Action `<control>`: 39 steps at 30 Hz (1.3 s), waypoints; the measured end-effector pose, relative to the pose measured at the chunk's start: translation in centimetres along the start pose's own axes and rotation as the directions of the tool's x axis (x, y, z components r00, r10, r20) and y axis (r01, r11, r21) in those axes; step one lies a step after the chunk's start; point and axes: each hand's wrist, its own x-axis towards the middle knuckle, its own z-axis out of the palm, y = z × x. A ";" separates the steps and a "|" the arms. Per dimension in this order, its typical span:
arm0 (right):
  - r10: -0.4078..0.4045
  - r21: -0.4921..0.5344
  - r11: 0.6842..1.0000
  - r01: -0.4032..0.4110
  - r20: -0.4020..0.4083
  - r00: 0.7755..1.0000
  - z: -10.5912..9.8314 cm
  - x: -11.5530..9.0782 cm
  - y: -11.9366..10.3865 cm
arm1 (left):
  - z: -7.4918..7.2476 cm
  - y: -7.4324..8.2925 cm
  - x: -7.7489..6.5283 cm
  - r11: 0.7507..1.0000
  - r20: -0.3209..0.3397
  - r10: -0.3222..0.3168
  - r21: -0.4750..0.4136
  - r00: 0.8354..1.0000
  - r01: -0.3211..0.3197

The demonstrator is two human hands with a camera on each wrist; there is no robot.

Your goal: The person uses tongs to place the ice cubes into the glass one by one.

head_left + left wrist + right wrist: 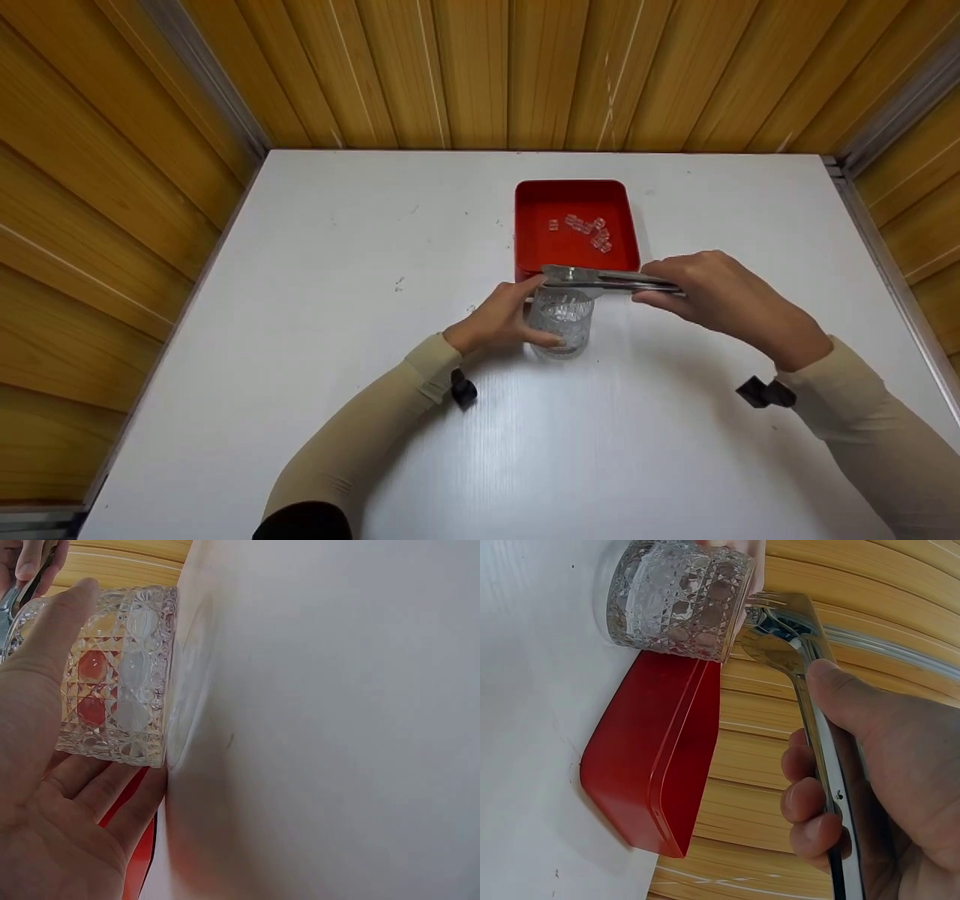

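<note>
A clear cut-glass tumbler stands upright on the white table. My left hand holds it from the left, thumb on the near side and fingers round the far side, as the left wrist view shows. My right hand grips metal tongs by their handle, thumb on one arm and fingers on the other. The tongs' tips, one pronged and one spoon-shaped, hang right over the tumbler's mouth. I cannot tell whether anything sits between these tips.
Just behind the tumbler stands a red square tray with several small clear cubes on its floor. The white table stretches to wood-panelled walls at the back and sides. Small specks dot its surface.
</note>
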 end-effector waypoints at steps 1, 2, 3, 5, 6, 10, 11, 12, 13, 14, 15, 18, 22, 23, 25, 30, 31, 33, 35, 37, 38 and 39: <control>-0.001 -0.002 1.000 0.001 -0.004 1.000 0.0 0.1 0.1 | 0.0 0.0 0.0 1.000 0.002 -0.005 -0.003 1.000 0.005; -0.003 -0.004 1.000 0.003 -0.008 1.000 -0.1 0.2 0.1 | 0.0 0.0 0.0 1.000 0.002 -0.010 -0.006 1.000 0.010; -0.007 -0.008 1.000 0.007 -0.013 1.000 -0.1 0.3 0.2 | 0.0 0.0 0.0 1.000 0.002 -0.015 -0.014 1.000 0.015; -0.018 -0.008 1.000 0.018 -0.021 1.000 -0.2 0.6 0.5 | 0.1 0.1 0.0 0.999 0.001 -0.019 -0.026 1.000 0.019; -0.020 -0.008 1.000 0.020 -0.022 1.000 -0.3 0.9 0.6 | 0.1 0.1 0.0 0.999 0.001 -0.017 -0.027 1.000 0.017; 0.001 -0.026 1.000 -0.001 -0.003 1.000 -0.5 2.0 1.4 | 0.1 0.0 0.1 1.000 -0.004 0.001 0.000 1.000 -0.001; 0.013 -0.031 0.999 -0.013 0.006 1.000 -0.6 2.3 1.6 | 0.1 0.0 0.1 1.000 -0.005 0.005 0.010 1.000 -0.005; 0.025 -0.036 0.999 -0.024 0.012 1.000 -0.6 2.6 1.9 | 0.1 -0.1 0.1 1.000 -0.006 0.009 0.018 1.000 -0.008; 0.039 -0.040 0.998 -0.038 0.020 0.999 -0.6 2.9 2.1 | 0.1 -0.1 0.1 1.000 -0.007 0.011 0.024 1.000 -0.011; 0.051 -0.038 0.998 -0.050 0.028 0.998 -0.6 3.2 2.4 | 0.1 -0.1 0.1 0.999 -0.009 0.013 0.031 1.000 -0.013; 0.057 -0.036 0.998 -0.056 0.032 0.998 -0.6 3.5 2.6 | 0.1 -0.1 0.1 0.999 -0.009 0.013 0.036 1.000 -0.013; 0.082 -0.031 0.996 -0.080 0.055 0.995 -0.6 4.4 3.3 | 0.1 -0.1 0.1 0.999 -0.010 0.020 0.038 1.000 -0.020; 0.100 -0.036 0.995 -0.097 0.081 0.992 -0.5 5.5 4.1 | 0.0 0.0 0.1 0.999 -0.010 0.021 0.025 1.000 -0.021; 0.104 -0.034 0.994 -0.102 0.084 0.991 -0.4 5.7 4.3 | 0.0 0.0 0.1 1.000 -0.010 0.021 0.023 1.000 -0.021; 0.113 -0.032 0.993 -0.111 0.088 0.990 -0.4 6.3 4.8 | 0.0 0.0 0.1 1.000 -0.009 0.021 0.022 1.000 -0.020; 0.127 -0.034 0.992 -0.124 0.100 0.987 -0.2 7.4 5.8 | 0.0 0.1 0.1 0.999 -0.007 0.024 0.023 1.000 -0.024; 0.130 -0.034 0.991 -0.128 0.103 0.986 -0.1 7.6 6.1 | 0.1 0.1 0.1 1.000 -0.006 0.025 0.019 1.000 -0.025; 0.145 -0.034 0.989 -0.142 0.110 0.983 0.0 8.0 6.5 | 0.1 0.1 0.2 1.000 -0.001 0.022 0.009 1.000 -0.022; 0.168 -0.023 0.986 -0.166 0.120 0.978 0.0 8.4 6.8 | 0.0 0.1 0.1 1.000 0.001 0.019 0.002 1.000 -0.019; 0.196 -0.018 0.980 -0.196 0.137 0.971 0.1 8.8 7.1 | 0.0 0.1 0.1 1.000 0.004 0.017 0.000 1.000 -0.017; 0.208 -0.019 0.978 -0.208 0.143 0.968 0.1 9.0 7.2 | 0.0 0.1 0.1 1.000 0.003 0.016 0.001 1.000 -0.016; 0.217 -0.018 0.976 -0.217 0.150 0.964 0.1 9.2 7.4 | 0.0 0.1 0.1 1.000 0.003 0.015 -0.002 1.000 -0.015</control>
